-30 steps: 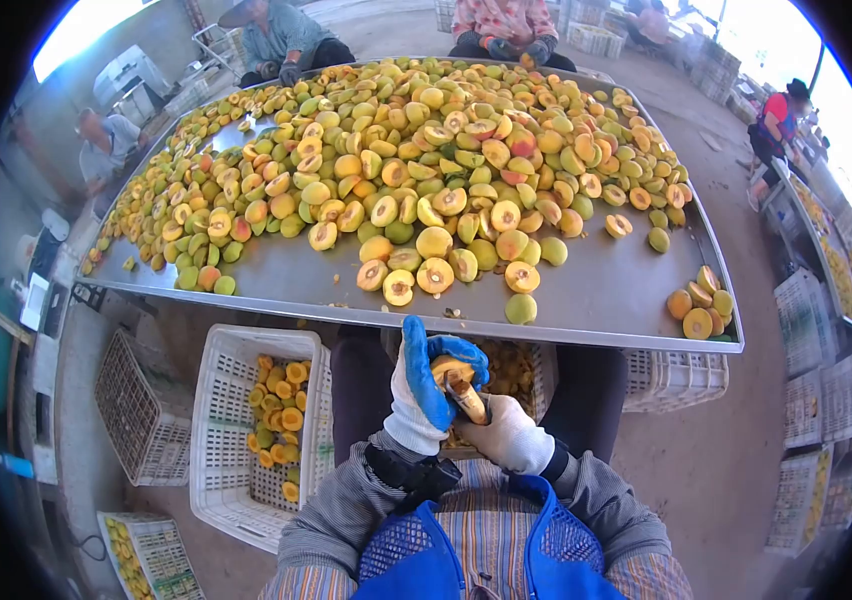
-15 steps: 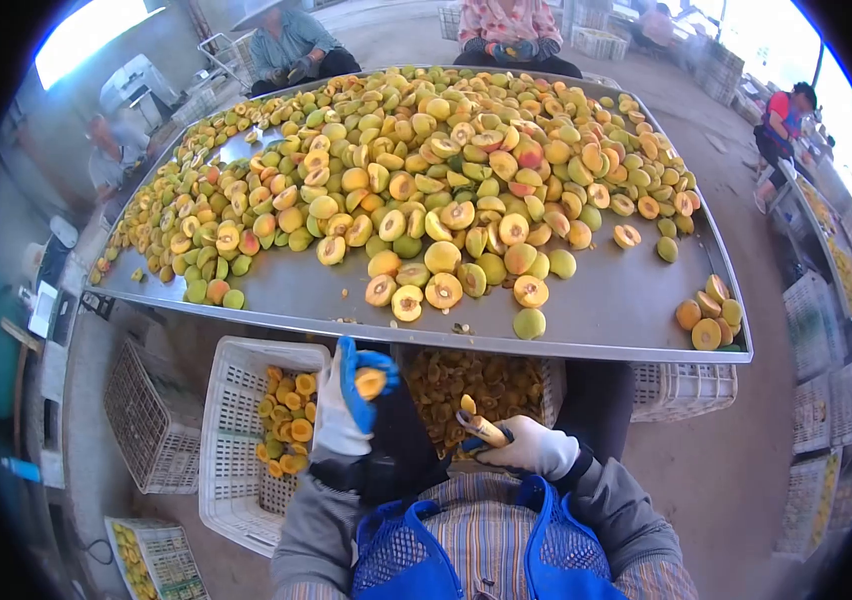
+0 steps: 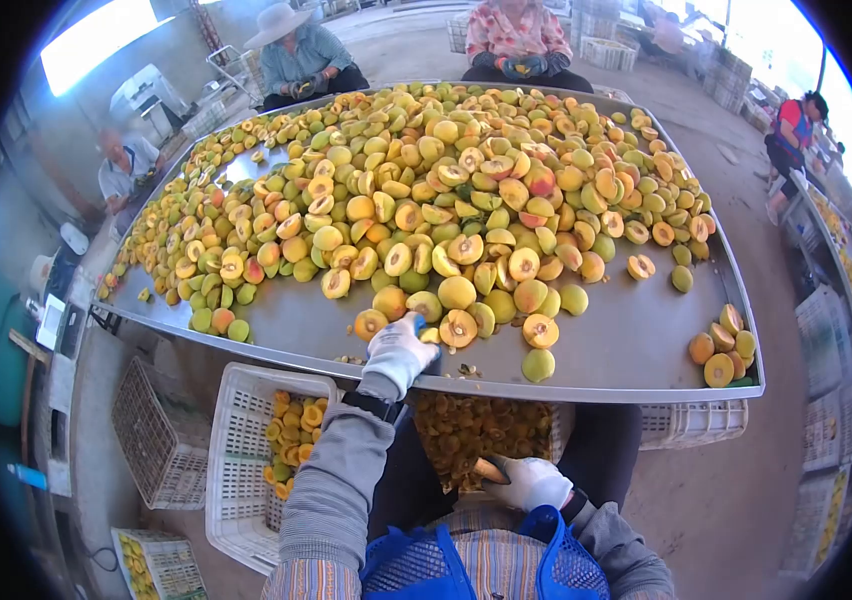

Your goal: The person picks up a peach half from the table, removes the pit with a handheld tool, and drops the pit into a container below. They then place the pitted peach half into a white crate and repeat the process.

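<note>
My left hand [image 3: 401, 352], in a white glove with blue fingertips, reaches over the near edge of the metal table [image 3: 606, 350]. Its fingers are curled over a halved peach [image 3: 430, 335], which is mostly covered by the glove. Cut peaches with brown stones lie close by, among them one half [image 3: 459, 328] just to the right. Low in front of my body, my right hand [image 3: 531, 484] is closed around a wooden-handled hand tool [image 3: 491, 469]; its working tip is hard to make out. A large heap of peaches [image 3: 426, 180] covers much of the table.
A white crate [image 3: 229, 440] holding hollowed peach halves stands below left. Between my knees, a container holds brownish pieces [image 3: 486, 430]. Several peach halves [image 3: 721, 345] sit in the table's right corner. Other people work around the far side, one in a wide hat [image 3: 281, 22].
My left hand has moved from above the white crate up to the table, and the peach piece it held is gone from it. My right hand has lowered slightly, still holding the tool.
</note>
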`<state>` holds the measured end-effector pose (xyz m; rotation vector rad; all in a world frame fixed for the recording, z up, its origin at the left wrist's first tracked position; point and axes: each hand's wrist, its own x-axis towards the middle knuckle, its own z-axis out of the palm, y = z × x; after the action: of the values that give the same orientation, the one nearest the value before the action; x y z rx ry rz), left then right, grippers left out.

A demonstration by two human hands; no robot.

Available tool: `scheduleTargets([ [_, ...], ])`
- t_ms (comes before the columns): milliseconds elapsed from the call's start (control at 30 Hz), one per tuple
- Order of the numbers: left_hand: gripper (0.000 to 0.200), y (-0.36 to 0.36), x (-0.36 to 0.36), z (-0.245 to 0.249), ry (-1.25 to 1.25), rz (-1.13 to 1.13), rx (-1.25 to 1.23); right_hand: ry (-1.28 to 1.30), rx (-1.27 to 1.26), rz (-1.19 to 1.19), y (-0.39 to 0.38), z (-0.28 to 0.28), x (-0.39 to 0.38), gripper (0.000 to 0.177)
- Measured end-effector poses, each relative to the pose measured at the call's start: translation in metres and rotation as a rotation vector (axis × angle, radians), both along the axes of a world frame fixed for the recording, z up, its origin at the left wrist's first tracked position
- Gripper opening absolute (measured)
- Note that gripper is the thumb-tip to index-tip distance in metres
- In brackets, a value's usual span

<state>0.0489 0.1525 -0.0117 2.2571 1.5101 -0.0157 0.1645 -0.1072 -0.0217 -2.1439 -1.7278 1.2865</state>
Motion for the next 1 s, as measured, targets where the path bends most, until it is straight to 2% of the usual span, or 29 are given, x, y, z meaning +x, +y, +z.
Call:
scheduleTargets([
  [33, 0.046, 0.002, -0.013, -0.014, -0.316, 0.053, 0.005, -0.003, 0.001, 0.002, 0.002, 0.003, 0.004, 0.053],
  [100, 0.033, -0.002, -0.024, -0.039, -1.212, 0.206, -0.372, 0.043, 0.197, -0.179, 0.004, 0.008, 0.007, 0.057],
  [133, 0.026, -0.023, -0.033, -0.008, -1.354, 0.312, -0.636, 0.078, 0.289, -0.238, 0.006, 0.01, 0.006, 0.06],
  [167, 0.031, -0.037, -0.037, -0.004, -1.548, 0.236, -0.766, 0.11, 0.384, -0.258, 0.009, 0.02, 0.003, 0.059],
  [233, 0.035, -0.071, -0.036, 0.022, -1.637, 0.163, -0.841, 0.154, 0.381, -0.296, 0.016, 0.044, -0.003, 0.057],
  [300, 0.046, -0.087, -0.038, 0.024, -1.757, 0.153, -1.076, 0.211, 0.406, -0.332, 0.019, 0.054, -0.01, 0.056],
  [333, 0.056, -0.088, -0.042, 0.022, -1.714, 0.084, -1.144, 0.272, 0.432, -0.371, 0.017, 0.056, -0.013, 0.055],
  [367, 0.056, -0.092, -0.043, 0.023, -1.716, 0.083, -1.147, 0.269, 0.431, -0.372, 0.015, 0.056, -0.014, 0.055],
  [433, 0.059, -0.107, -0.041, 0.046, -1.859, 0.324, -1.014, 0.323, 0.409, -0.41, 0.011, 0.052, -0.015, 0.053],
  [467, 0.061, -0.115, -0.037, 0.064, -1.921, 0.368, -0.855, 0.302, 0.443, -0.407, 0.008, 0.045, -0.015, 0.053],
  [500, 0.061, -0.113, -0.042, 0.056, -1.924, 0.369, -0.854, 0.3, 0.442, -0.404, 0.005, 0.048, -0.015, 0.053],
  [600, 0.061, -0.092, -0.068, 0.016, -1.551, 0.315, -1.046, 0.342, 0.317, -0.435, 0.0, 0.053, -0.016, 0.053],
  [633, 0.057, -0.097, -0.069, 0.008, -1.442, 0.299, -0.95, 0.315, 0.341, -0.421, -0.002, 0.048, -0.016, 0.053],
  [700, 0.057, -0.104, -0.069, 0.006, -1.476, 0.331, -1.002, 0.287, 0.361, -0.407, -0.004, 0.046, -0.016, 0.053],
  [733, 0.057, -0.113, -0.063, 0.023, -1.477, 0.333, -1.002, 0.29, 0.37, -0.411, -0.004, 0.047, -0.016, 0.054],
  [800, 0.055, -0.129, -0.048, 0.062, -1.818, 0.512, -0.858, 0.293, 0.377, -0.417, -0.005, 0.049, -0.017, 0.054],
  [833, 0.055, -0.123, -0.053, 0.05, -1.819, 0.514, -0.858, 0.286, 0.369, -0.41, -0.004, 0.051, -0.017, 0.054],
  [900, 0.055, -0.111, -0.068, 0.022, -1.593, 0.198, -1.062, 0.279, 0.36, -0.399, -0.004, 0.057, -0.02, 0.055],
  [933, 0.054, -0.114, -0.068, 0.016, -1.507, 0.204, -0.986, 0.269, 0.342, -0.39, -0.003, 0.06, -0.022, 0.055],
  [1000, 0.052, -0.123, -0.059, 0.008, -1.556, 0.176, -0.949, 0.259, 0.322, -0.393, -0.005, 0.061, -0.026, 0.055],
])
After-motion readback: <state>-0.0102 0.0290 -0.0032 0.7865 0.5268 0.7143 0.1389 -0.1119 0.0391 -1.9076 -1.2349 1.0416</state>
